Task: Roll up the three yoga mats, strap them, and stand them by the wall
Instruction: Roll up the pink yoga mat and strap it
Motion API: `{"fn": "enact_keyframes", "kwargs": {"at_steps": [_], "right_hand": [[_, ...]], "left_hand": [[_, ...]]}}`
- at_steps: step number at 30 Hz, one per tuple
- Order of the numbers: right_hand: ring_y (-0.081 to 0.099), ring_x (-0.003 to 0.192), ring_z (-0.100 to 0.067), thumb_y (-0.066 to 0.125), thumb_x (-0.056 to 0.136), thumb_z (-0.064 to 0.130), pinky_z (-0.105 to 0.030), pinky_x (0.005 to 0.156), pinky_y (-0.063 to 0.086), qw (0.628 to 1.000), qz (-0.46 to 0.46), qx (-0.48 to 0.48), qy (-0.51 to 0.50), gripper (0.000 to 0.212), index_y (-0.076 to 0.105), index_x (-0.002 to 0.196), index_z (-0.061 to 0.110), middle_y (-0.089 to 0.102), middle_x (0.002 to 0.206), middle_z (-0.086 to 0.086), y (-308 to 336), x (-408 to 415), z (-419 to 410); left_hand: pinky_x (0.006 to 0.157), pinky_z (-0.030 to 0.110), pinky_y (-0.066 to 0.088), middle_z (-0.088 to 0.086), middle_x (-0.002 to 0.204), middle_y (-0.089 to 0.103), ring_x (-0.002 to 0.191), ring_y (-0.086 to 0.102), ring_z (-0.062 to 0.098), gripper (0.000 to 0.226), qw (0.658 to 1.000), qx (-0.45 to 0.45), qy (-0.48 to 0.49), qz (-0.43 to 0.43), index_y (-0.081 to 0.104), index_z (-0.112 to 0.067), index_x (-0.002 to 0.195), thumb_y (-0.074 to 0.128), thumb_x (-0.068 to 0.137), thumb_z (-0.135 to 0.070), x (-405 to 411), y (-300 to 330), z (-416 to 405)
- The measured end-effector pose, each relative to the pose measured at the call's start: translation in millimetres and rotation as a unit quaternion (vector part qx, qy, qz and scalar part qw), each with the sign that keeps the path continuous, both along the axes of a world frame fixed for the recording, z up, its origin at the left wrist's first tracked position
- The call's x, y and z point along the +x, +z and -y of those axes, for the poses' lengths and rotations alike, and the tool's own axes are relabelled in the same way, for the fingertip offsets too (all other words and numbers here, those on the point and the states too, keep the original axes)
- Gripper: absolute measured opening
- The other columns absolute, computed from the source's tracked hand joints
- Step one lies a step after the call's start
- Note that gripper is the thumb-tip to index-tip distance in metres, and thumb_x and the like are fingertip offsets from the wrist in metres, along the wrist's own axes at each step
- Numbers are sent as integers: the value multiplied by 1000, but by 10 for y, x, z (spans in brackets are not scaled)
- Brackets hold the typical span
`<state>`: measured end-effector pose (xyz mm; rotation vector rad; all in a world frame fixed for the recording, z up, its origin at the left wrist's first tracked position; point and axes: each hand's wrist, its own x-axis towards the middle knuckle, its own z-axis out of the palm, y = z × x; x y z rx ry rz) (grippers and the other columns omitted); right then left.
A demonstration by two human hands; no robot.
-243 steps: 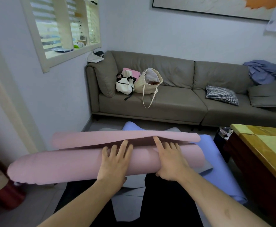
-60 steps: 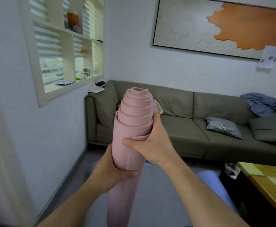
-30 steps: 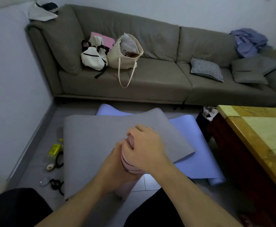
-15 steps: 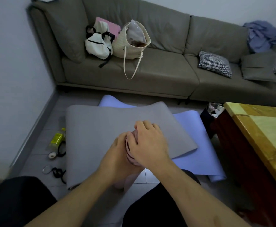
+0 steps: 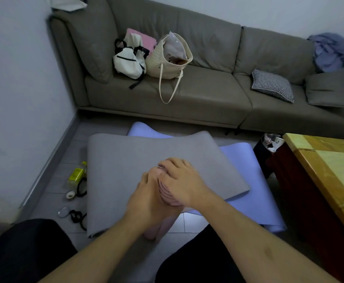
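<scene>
pink yoga mat point(image 5: 170, 196): rolled, upright over the near edge of the grey yoga mat point(image 5: 126, 160) | left hand point(image 5: 146, 203): fingers clamped round the roll's side | right hand point(image 5: 182, 180): fingers curled over its top end (spiral layers showing) | purple yoga mat point(image 5: 248, 193): flat beneath the grey one | black straps point(image 5: 78, 217): on floor just left of grey mat

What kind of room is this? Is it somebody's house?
Probably a living room or lounge, though I can't be sure it's a house. There's a long grey sofa with bags and a checked cushion on it, a wooden table beside it, and yoga mats spread on the tiled floor.
</scene>
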<state>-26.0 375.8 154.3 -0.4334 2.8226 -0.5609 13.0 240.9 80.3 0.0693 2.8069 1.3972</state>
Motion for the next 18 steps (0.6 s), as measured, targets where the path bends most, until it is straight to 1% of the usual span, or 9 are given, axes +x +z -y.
{"fn": "enact_keyframes", "kwargs": {"at_steps": [1, 2, 3, 4, 6, 9, 13, 16, 18], "right_hand": [[47, 130, -16, 26, 105, 59, -39, 115, 33, 994, 66, -76, -50, 56, 67, 131, 31, 59, 136, 12, 88, -56, -5], [53, 125, -17, 31, 109, 54, -38, 111, 37, 976, 109, -149, -117, 52, 72, 123, 27, 64, 130, 9, 156, -144, -23], [58, 120, -20, 32, 111, 52, -41, 109, 41, 965, 117, -172, -158, 52, 75, 115, 23, 69, 126, 4, 159, -192, -18], [62, 118, -26, 31, 111, 52, -43, 107, 44, 968, 98, -150, -174, 55, 75, 108, 20, 72, 122, -3, 132, -220, -6], [64, 113, -36, 29, 110, 51, -46, 101, 49, 982, 44, -50, -175, 57, 74, 103, 16, 73, 116, -13, -13, -197, 76], [65, 104, -40, 29, 110, 47, -47, 91, 52, 985, -45, 40, -161, 55, 73, 106, 14, 70, 108, -14, -171, -125, 183], [64, 97, -38, 28, 110, 43, -45, 78, 47, 972, -141, 128, -141, 51, 69, 105, 14, 67, 102, -12, -247, -23, 238], [63, 90, -36, 29, 110, 43, -43, 71, 41, 967, -162, 136, -142, 48, 66, 100, 14, 66, 96, -11, -308, -9, 252], [64, 91, -35, 30, 109, 43, -42, 71, 41, 974, -144, 112, -136, 46, 65, 100, 14, 66, 97, -11, -314, -65, 223]], "left_hand": [[102, 38, 53, -18, 138, 41, 123, 51, 6, 124, 1000, -3, 0, 9, 28, -37, 144, 86, 42, -73, 26, 49, 16], [98, 41, 55, -17, 136, 43, 121, 53, 8, 120, 1000, -3, -3, 17, 29, -40, 140, 86, 40, -74, 30, 94, 20], [95, 43, 56, -17, 134, 44, 119, 55, 9, 115, 999, -11, -5, 32, 31, -42, 136, 87, 41, -74, 70, 107, 22], [94, 45, 57, -16, 135, 44, 119, 56, 11, 113, 999, -11, -8, 39, 31, -43, 135, 87, 41, -74, 95, 141, 14], [96, 46, 56, -13, 141, 42, 124, 55, 13, 119, 998, -21, -10, 51, 26, -41, 139, 86, 43, -76, 137, 132, 1], [98, 45, 55, -12, 145, 42, 126, 54, 13, 125, 998, -23, -8, 55, 23, -38, 144, 87, 44, -77, 155, 143, 12], [98, 44, 55, -13, 141, 44, 124, 55, 12, 125, 997, -51, -17, 56, 21, -38, 147, 81, 46, -79, 190, 185, 28], [97, 43, 55, -11, 143, 43, 123, 55, 13, 127, 995, -78, -24, 53, 16, -36, 151, 81, 49, -76, 186, 191, 27], [95, 43, 55, -10, 142, 44, 122, 56, 15, 123, 995, -86, -12, 55, 21, -33, 148, 83, 50, -76, 186, 211, 6]]}}
